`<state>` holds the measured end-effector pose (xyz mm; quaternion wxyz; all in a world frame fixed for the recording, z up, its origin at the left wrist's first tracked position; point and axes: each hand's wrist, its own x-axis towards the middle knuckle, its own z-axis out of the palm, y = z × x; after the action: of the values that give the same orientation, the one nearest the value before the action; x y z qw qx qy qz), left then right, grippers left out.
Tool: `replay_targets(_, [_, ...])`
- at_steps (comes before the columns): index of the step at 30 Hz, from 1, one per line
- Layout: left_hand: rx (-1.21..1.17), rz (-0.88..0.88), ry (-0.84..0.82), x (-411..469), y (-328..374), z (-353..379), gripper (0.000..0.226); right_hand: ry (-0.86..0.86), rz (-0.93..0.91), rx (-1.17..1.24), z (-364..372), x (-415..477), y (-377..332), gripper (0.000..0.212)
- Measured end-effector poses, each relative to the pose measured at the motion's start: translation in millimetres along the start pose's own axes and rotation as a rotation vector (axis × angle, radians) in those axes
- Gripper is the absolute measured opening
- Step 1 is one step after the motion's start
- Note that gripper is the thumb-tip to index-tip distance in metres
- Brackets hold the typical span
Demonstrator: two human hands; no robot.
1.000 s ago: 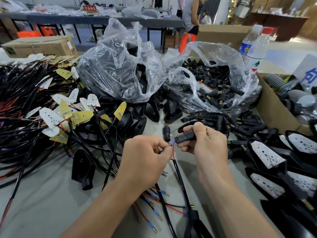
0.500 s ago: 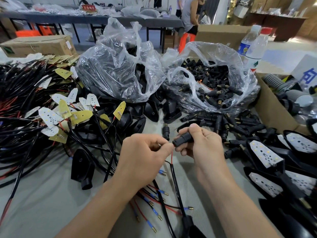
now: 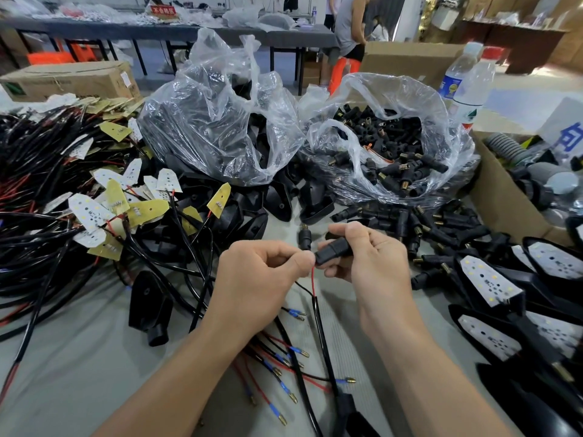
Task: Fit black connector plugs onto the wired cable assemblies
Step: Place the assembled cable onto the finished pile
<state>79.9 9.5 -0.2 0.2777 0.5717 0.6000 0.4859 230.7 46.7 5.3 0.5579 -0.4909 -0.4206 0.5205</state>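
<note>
Nearest edge of the counter (image 3: 79, 373): loose wire ends (image 3: 284, 373) with blue sleeves and brass tips, lying fanned between the two forearms. A black cable (image 3: 321, 335) runs up from there and splits into a thin black lead and a red wire (image 3: 313, 280).

Left hand (image 3: 262, 279): fingers curled, thumb and forefinger pinching the top of the red wire. Right hand (image 3: 375, 263): thumb and fingers gripped round a black connector plug (image 3: 332, 252), held roughly level above the counter, its open end touching the left fingertips. Can't tell how far the wire end sits inside.

Just behind the hands, a single plug (image 3: 305, 239) stands on the counter. Left of the hands, a black housing (image 3: 148, 307) lies alone. Right side: black housings with white LED boards (image 3: 489, 279), plus a heap of loose plugs (image 3: 441, 234). Left side: a big tangle of cables (image 3: 47, 216) with white and yellow boards attached.

Further back: one clear bag of black housings (image 3: 214, 121), one clear bag of plugs (image 3: 394, 146), side by side. A cardboard box (image 3: 504, 200) on the right, two bottles (image 3: 467, 86) behind it. Far back, a person (image 3: 350, 26) stands by long tables.
</note>
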Motion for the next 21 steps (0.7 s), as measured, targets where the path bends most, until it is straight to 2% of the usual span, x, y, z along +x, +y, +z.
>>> replay_targets(5, [-0.008, -0.025, -0.050, 2.4, -2.6, -5.6, 0.022, 0.010, 0.010, 0.003, -3.2, 0.4, -3.8, 0.035])
replay_targets(8, [-0.025, -0.040, -0.080, 0.8, -1.7, -2.7, 0.013, -0.035, 0.025, 0.009, 2.9, -4.3, -3.3, 0.037])
replay_targets(10, [-0.063, -0.040, -0.085, 0.5, -2.8, -1.4, 0.008, -0.034, 0.034, 0.023, 4.2, -4.8, -4.6, 0.031])
replay_targets(13, [-0.133, -0.047, -0.093, 2.5, -4.3, -3.0, 0.023, -0.026, 0.052, 0.065, 1.5, -3.2, -8.2, 0.024])
replay_targets(17, [-0.183, 0.009, -0.150, 1.5, 1.4, -2.6, 0.041, -0.075, 0.140, 0.137, 3.8, -7.1, -5.2, 0.029])
replay_targets(21, [-0.118, 0.022, -0.134, -0.4, 3.0, -3.9, 0.040, -0.127, 0.228, 0.241, 3.9, -4.2, -4.3, 0.027])
